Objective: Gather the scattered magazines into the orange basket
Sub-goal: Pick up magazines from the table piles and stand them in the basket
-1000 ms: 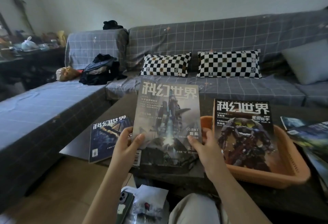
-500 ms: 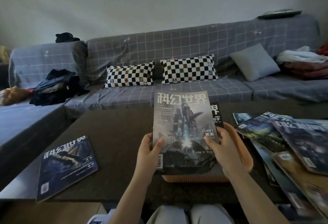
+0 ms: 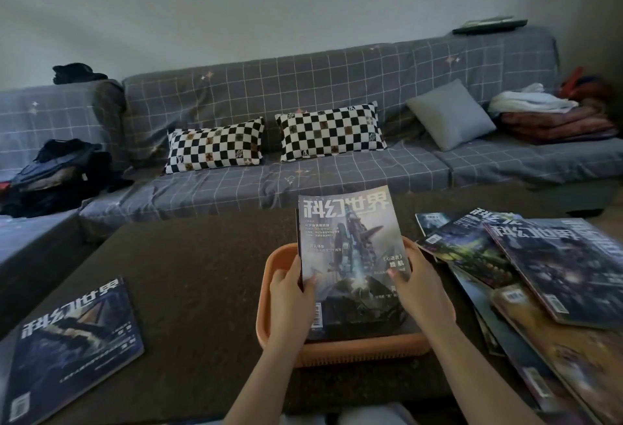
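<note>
A grey-blue magazine (image 3: 350,249) with a spaceship cover is tilted up over the orange basket (image 3: 269,293) on the dark table. My left hand (image 3: 290,293) grips its left edge and my right hand (image 3: 418,286) grips its right edge, thumbs on the cover. Its lower end sits inside the basket, and the dark edge of another magazine shows just behind its left side. A dark blue magazine (image 3: 70,347) lies flat at the table's left front. Several magazines (image 3: 539,283) lie overlapped in a heap on the right.
The dark table (image 3: 188,273) stands in front of a grey checked sofa (image 3: 303,94) with two chequered pillows (image 3: 215,144) and a grey cushion (image 3: 451,114). Dark clothes (image 3: 57,171) lie at the sofa's left, folded blankets (image 3: 553,118) at its right.
The view has swung right and the held magazine has come over the basket and down into it, covering the one inside. Both hands kept their hold.
</note>
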The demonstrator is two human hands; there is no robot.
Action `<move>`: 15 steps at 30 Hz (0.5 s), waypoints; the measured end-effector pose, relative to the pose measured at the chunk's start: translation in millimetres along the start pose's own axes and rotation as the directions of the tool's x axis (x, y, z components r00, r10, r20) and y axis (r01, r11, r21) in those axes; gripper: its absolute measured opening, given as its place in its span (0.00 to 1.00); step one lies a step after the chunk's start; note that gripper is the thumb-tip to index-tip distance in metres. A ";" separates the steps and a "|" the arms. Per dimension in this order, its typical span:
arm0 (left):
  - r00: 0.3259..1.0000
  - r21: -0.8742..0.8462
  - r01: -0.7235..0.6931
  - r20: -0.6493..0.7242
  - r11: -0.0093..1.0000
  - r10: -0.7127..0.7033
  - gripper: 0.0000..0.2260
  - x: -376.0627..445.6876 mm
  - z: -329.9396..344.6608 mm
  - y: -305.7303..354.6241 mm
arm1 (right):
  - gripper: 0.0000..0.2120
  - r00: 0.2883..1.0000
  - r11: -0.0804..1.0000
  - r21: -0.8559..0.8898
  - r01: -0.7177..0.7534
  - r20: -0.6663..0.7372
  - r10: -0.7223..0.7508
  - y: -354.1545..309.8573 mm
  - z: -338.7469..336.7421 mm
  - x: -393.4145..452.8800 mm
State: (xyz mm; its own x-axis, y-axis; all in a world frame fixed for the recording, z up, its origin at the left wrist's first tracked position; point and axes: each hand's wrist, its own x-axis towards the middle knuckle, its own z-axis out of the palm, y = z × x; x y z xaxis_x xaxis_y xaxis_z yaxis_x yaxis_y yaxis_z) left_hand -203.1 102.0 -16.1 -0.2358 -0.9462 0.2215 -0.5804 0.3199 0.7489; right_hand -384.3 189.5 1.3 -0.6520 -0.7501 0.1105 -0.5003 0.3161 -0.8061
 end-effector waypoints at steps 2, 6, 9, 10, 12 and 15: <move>0.999 -0.005 0.034 0.029 0.999 -0.034 0.19 0.7 1.0 -2.8 | 0.23 1.000 0.996 -0.084 -0.019 -0.007 0.019 0.1 1.4 0.3; 0.994 -0.058 0.108 0.001 0.992 -0.109 0.20 -0.1 1.9 -5.8 | 0.19 0.998 0.986 -0.155 -0.062 0.013 0.065 1.6 5.3 2.6; 0.991 -0.052 0.131 -0.006 0.990 -0.132 0.18 -1.5 1.8 -6.2 | 0.14 0.992 0.988 -0.125 -0.095 0.072 0.104 5.0 8.2 3.9; 0.988 -0.062 0.154 -0.004 0.986 -0.154 0.18 -2.3 1.4 -6.1 | 0.11 0.988 0.987 -0.117 -0.115 0.093 0.126 6.4 8.4 3.9; 0.978 -0.100 0.207 -0.006 0.973 -0.209 0.17 -3.9 0.3 -4.1 | 0.06 0.986 0.986 -0.118 -0.119 0.105 0.131 9.7 8.0 4.9; 0.972 -0.135 0.233 -0.009 0.963 -0.236 0.13 -4.6 -1.1 -0.4 | 0.06 0.988 0.989 -0.097 -0.113 0.092 0.122 11.7 6.1 6.8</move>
State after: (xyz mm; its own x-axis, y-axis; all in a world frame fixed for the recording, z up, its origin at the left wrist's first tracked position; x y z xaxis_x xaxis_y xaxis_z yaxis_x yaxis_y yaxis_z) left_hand -200.9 106.1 -16.7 -0.0851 -0.9954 0.0439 -0.5090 0.0813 0.8569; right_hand -391.1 184.6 -10.9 -0.6528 -0.7564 -0.0424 -0.4764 0.4533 -0.7534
